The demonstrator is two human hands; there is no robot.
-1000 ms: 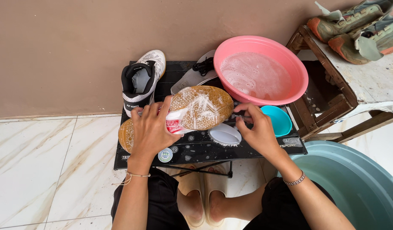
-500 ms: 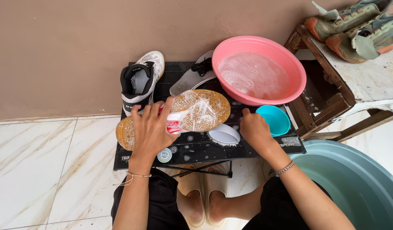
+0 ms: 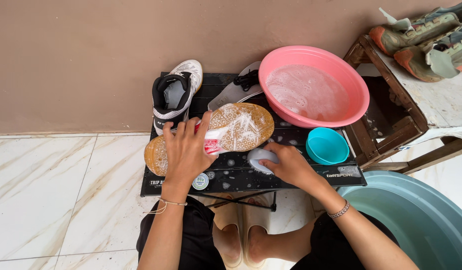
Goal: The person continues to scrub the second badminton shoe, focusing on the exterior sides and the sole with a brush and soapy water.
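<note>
Left hand (image 3: 187, 152) clasps an upturned, soap-flecked tan-soled sneaker (image 3: 216, 132); right hand (image 3: 287, 165), just beside it, grips a grey oval scrubbing brush (image 3: 259, 158) on the black counter (image 3: 291, 175).

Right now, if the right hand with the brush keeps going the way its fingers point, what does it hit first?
The right hand points left and slightly up, gripping a grey brush. Straight on, the brush would likely meet the soapy tan sole of the upturned shoe, then the left hand holding it. Depth is uncertain from above.

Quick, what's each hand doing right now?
Left hand: pressed down on the upturned shoe, fingers clasped over its sole.
Right hand: closed on the scrub brush, beside the shoe.
</note>
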